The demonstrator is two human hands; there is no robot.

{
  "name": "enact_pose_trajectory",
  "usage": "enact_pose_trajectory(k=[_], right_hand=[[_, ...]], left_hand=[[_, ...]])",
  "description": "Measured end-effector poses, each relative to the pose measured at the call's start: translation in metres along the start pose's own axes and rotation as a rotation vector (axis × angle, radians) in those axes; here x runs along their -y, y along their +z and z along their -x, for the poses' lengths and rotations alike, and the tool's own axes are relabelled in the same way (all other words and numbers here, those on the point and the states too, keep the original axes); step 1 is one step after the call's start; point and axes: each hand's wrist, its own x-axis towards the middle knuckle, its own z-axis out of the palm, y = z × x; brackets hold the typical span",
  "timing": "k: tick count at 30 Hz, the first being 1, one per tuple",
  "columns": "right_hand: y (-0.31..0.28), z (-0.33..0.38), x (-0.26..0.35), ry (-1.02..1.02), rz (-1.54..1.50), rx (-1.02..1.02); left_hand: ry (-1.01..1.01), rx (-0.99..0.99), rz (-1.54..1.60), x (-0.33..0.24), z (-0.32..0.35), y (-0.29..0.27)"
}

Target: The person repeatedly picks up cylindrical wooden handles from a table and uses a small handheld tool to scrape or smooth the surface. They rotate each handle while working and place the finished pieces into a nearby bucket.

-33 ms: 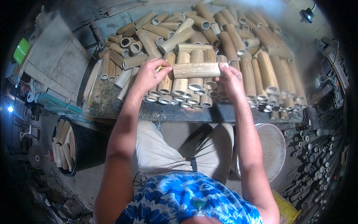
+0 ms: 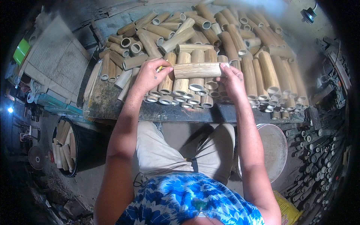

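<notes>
A split bamboo piece (image 2: 197, 70), pale with a rough grain, is held level above the bamboo tubes at the table's front. My right hand (image 2: 231, 77) is closed on its right end, thumb on top and fingers underneath. At the other end my left hand (image 2: 153, 75) is closed in a pinch, its fingertips against or very near the piece's left edge. A small yellow thing (image 2: 160, 69) shows between the left fingers; its kind is unclear. Along the upper edge of the piece runs a thin pale strip, too fine to name.
Stacked bamboo tubes (image 2: 180, 39) cover most of the worktable (image 2: 108, 103). A black bin (image 2: 77, 150) with bamboo pieces stands at the left, a round pale tub (image 2: 278, 150) at the right. Several thin bamboo poles (image 2: 318, 165) lie at far right. A lamp (image 2: 309, 15) hangs upper right.
</notes>
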Motion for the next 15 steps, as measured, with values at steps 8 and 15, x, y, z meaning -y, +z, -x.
enact_pose_trajectory(k=[8,15], right_hand=[[0.003,-0.001,0.0,-0.005,0.027,-0.023],[0.003,0.0,0.001,0.02,0.038,-0.027]], left_hand=[[-0.074,-0.025,0.532,-0.028,-0.01,0.003],[-0.1,0.114,0.58,-0.046,-0.026,0.023]])
